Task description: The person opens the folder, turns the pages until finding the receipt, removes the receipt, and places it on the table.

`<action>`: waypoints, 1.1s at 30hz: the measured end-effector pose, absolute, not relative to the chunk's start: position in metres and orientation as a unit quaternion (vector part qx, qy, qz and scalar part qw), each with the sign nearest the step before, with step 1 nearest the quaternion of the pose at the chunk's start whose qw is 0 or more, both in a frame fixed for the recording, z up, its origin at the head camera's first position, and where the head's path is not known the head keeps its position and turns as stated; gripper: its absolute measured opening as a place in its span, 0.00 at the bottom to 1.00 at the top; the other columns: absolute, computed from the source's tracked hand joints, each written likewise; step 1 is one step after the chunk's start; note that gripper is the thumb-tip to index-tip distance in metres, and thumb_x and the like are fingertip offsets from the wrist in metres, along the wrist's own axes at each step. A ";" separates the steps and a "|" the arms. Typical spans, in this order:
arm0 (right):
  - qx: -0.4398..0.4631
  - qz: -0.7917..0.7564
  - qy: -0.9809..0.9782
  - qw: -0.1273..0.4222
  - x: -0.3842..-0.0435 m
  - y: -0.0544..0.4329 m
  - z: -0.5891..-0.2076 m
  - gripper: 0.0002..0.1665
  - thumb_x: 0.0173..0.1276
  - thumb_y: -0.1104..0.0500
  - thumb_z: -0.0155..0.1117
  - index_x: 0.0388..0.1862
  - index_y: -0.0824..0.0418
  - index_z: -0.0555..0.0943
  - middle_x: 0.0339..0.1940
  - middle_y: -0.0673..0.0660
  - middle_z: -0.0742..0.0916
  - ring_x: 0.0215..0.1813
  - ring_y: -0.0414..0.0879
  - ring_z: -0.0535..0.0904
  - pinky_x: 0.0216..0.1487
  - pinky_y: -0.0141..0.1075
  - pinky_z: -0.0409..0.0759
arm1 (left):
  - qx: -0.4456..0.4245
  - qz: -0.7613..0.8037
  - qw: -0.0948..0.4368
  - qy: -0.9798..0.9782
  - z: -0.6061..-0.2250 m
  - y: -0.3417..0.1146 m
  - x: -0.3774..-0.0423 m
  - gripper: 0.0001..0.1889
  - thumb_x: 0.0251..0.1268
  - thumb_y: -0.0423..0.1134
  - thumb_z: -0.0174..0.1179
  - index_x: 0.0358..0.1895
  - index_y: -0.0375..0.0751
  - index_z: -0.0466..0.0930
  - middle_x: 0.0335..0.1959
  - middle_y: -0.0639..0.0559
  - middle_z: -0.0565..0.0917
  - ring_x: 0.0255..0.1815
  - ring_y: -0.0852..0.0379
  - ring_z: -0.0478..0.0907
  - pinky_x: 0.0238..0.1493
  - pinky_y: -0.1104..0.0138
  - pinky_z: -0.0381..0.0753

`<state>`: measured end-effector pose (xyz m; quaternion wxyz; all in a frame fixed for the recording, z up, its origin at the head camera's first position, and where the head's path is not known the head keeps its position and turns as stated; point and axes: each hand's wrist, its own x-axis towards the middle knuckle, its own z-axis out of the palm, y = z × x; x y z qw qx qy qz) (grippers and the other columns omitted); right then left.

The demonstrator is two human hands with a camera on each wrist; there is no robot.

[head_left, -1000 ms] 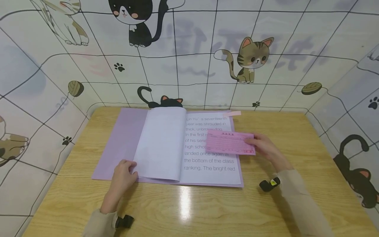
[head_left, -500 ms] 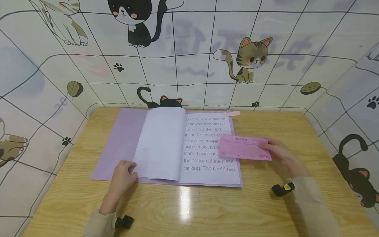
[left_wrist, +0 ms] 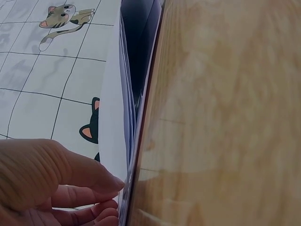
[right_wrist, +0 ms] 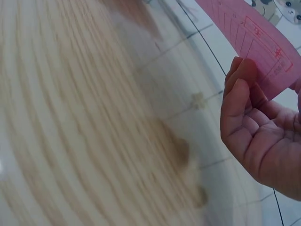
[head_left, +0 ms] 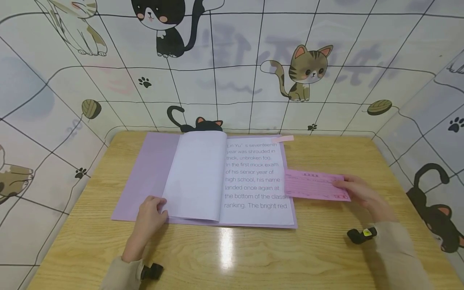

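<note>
An open booklet lies on the table, with a purple cover (head_left: 156, 169), a blank left page (head_left: 197, 177) and a right page (head_left: 253, 213) printed in large English text. My left hand (head_left: 150, 213) is at the lower left corner of the left page. Its thumb and fingertips press down at the page edge, where the left wrist view shows several stacked sheets (left_wrist: 126, 94). My right hand (head_left: 362, 195) pinches the right end of a pink receipt slip (head_left: 315, 186) between thumb and fingers. The slip's left end overlaps the booklet's right edge in the head view.
A pale pink paper strip (head_left: 283, 139) sticks out at the top right corner of the right page. The wooden table (head_left: 268, 257) backs onto a cat-patterned wall covering (head_left: 232, 88), which also runs along both sides.
My right hand has moved rightward and slightly toward me with the pink receipt slip, uncovering the text on the right page. My left hand has stayed in place.
</note>
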<state>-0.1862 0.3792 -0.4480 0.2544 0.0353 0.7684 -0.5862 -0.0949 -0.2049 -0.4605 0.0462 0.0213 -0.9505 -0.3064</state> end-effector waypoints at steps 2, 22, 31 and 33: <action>0.038 -0.583 0.770 0.257 -0.185 0.385 -0.450 0.37 0.71 0.58 0.52 0.65 0.83 0.51 0.35 0.44 0.83 0.37 0.37 0.79 0.39 0.31 0.78 | 0.022 -0.307 0.045 -0.950 -0.460 -0.205 -0.095 0.13 0.43 0.21 0.58 0.36 0.19 0.79 0.32 0.36 0.75 0.32 0.45 0.71 0.35 0.55 0.74; 0.014 -0.446 0.867 0.221 -0.189 0.406 -0.458 0.32 0.68 0.58 0.57 0.57 0.84 0.64 0.33 0.50 0.82 0.32 0.38 0.76 0.35 0.30 0.76 | 0.021 -0.310 0.040 -0.950 -0.460 -0.205 -0.095 0.13 0.44 0.21 0.58 0.37 0.19 0.79 0.33 0.35 0.75 0.31 0.46 0.71 0.35 0.56 0.74; -0.027 -0.308 0.941 0.138 -0.186 0.387 -0.452 0.20 0.63 0.59 0.61 0.45 0.76 0.73 0.35 0.65 0.82 0.35 0.49 0.76 0.34 0.36 0.73 | 0.017 -0.307 0.051 -0.950 -0.461 -0.205 -0.095 0.12 0.44 0.21 0.58 0.36 0.20 0.79 0.32 0.36 0.75 0.31 0.45 0.71 0.35 0.55 0.74; -0.030 -0.288 0.949 0.125 -0.186 0.383 -0.452 0.19 0.62 0.60 0.62 0.44 0.75 0.73 0.37 0.69 0.82 0.37 0.53 0.77 0.35 0.38 0.73 | 0.017 -0.306 0.051 -0.950 -0.461 -0.205 -0.095 0.12 0.44 0.22 0.58 0.36 0.20 0.79 0.31 0.36 0.75 0.31 0.45 0.71 0.35 0.55 0.74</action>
